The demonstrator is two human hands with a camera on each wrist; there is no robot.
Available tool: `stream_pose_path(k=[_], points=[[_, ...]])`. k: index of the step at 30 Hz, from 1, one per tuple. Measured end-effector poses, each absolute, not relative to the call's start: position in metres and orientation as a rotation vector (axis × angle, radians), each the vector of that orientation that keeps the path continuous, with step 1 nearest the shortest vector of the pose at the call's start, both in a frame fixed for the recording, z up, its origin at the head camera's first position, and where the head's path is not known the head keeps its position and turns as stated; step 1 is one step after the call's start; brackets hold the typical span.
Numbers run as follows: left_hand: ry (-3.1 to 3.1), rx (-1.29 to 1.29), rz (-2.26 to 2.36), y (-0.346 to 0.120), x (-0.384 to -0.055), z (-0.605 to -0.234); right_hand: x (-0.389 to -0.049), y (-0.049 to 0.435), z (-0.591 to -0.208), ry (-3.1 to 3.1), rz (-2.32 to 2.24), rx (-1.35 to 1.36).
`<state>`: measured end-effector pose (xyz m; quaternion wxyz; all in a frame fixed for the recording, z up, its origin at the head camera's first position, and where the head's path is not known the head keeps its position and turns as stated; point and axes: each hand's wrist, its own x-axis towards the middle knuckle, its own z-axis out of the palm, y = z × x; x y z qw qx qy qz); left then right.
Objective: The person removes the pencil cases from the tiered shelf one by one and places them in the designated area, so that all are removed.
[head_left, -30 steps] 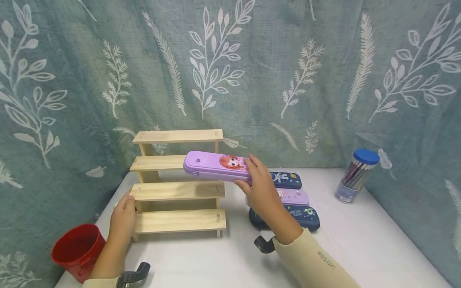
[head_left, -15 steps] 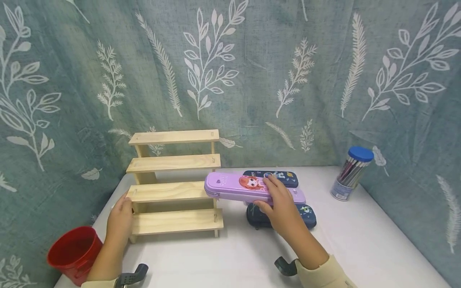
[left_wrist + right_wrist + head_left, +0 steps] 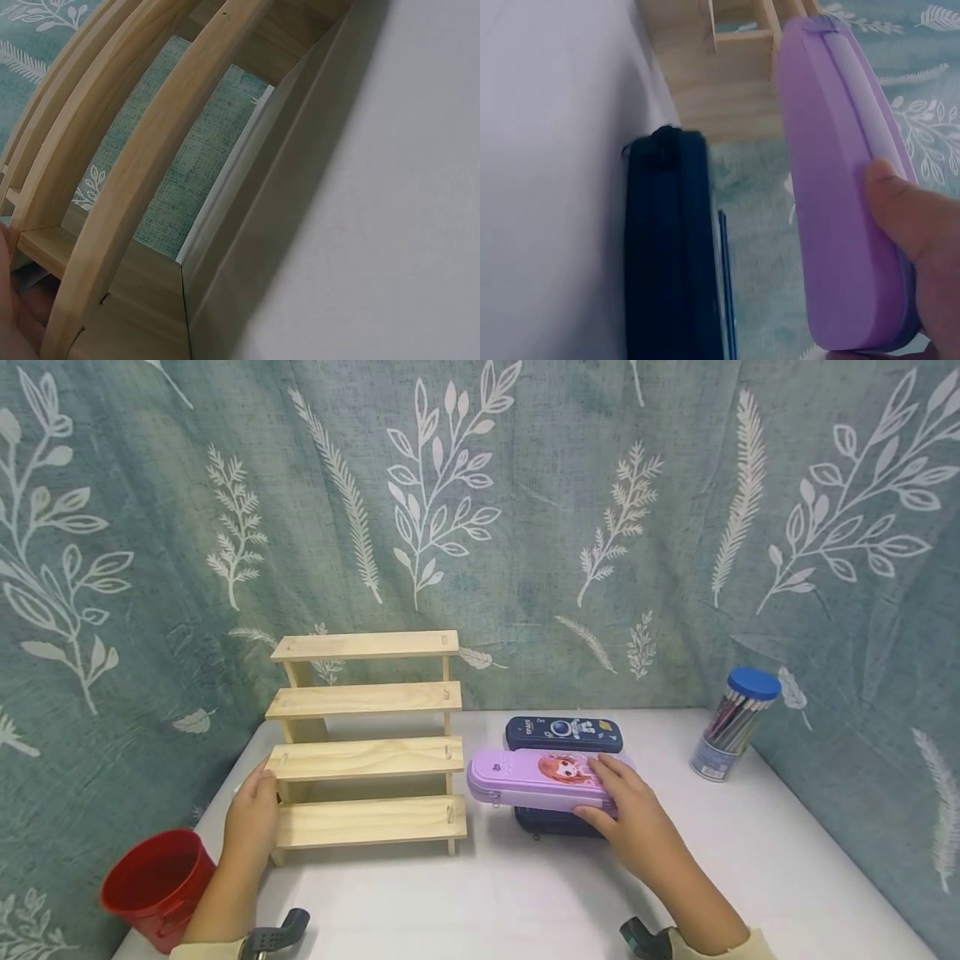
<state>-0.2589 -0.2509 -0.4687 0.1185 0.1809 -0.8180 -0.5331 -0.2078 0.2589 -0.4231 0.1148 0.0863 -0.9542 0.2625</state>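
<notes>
My right hand (image 3: 633, 814) holds a purple pencil case (image 3: 517, 777) with a red-haired cartoon girl on its lid. In the right wrist view, the thumb presses along the zipper side of the purple pencil case (image 3: 832, 187), which is raised above a dark blue pencil case (image 3: 671, 247). Behind it in the head view lies a navy pencil case (image 3: 562, 734) with a space print. The front dark pencil case (image 3: 558, 821) is partly covered by the held one. At the left, my left hand (image 3: 251, 814) grips the side of a four-step wooden shelf (image 3: 367, 760).
A red bucket (image 3: 159, 893) stands beside my left forearm. At the back right is a clear tub of pencils (image 3: 731, 727) with a blue lid. A patterned green cloth (image 3: 525, 527) hangs behind the white table (image 3: 420, 910).
My right hand has carried the purple pencil case rightward and down, from in front of the shelf to over the other pencil cases. The left hand keeps its grip on the shelf.
</notes>
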Motion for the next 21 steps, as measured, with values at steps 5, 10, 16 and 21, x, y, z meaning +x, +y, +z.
stream_pose_path(k=[5,10,16,21], points=[[-2.398,0.513,-1.563,-0.251,-0.258,-0.468,-0.201,0.275,-0.428,-2.824,0.775,0.267],[-2.406,0.522,-1.552,-0.251,-0.259,-0.470,-0.193,0.294,-0.433,-2.884,0.780,0.267],[-2.395,0.534,-1.543,-0.251,-0.259,-0.471,-0.183,0.316,-0.435,-2.915,0.735,0.297],[-2.401,0.522,-1.543,-0.252,-0.257,-0.470,-0.174,0.328,-0.437,-2.923,0.733,0.310]])
